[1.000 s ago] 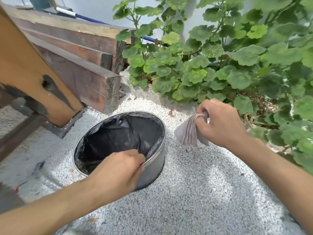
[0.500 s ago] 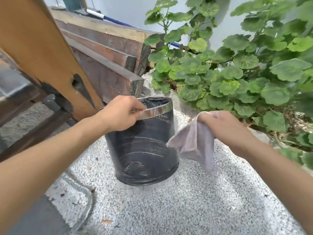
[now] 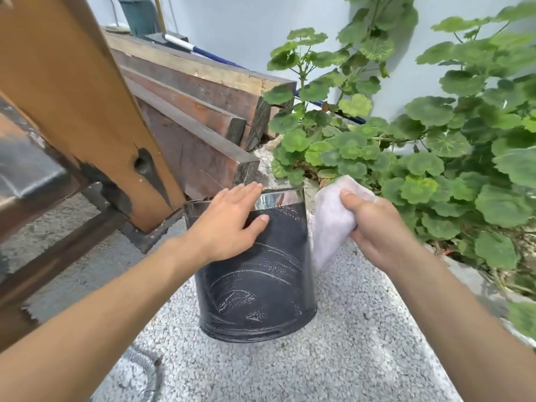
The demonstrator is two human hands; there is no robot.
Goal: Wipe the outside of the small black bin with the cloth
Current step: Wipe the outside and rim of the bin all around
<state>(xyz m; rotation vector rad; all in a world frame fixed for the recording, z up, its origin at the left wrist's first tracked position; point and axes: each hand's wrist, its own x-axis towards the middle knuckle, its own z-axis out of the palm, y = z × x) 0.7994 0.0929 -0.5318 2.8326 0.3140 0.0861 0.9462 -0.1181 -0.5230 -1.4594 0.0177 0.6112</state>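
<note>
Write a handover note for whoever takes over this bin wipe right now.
Left hand: fingers straight, flat on the small black bin near its top, steadying it.
Right hand: grips the bunched cloth beside the bin's right wall; contact unclear.
Bin stands on the pebbled ground.
Done: the near wall shows wet smears.
Left: right side and far side, as far as this view tells.

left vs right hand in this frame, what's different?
Pose: the left hand lies flat with straight fingers; the right hand is curled tight.
Contact: the left hand presses on the upper wall of the bin, fingertips over its top edge; the right hand grips the cloth, which hangs at the bin's right edge.
Shared: both hands are bare and level with the bin's top, one on each side.
</note>
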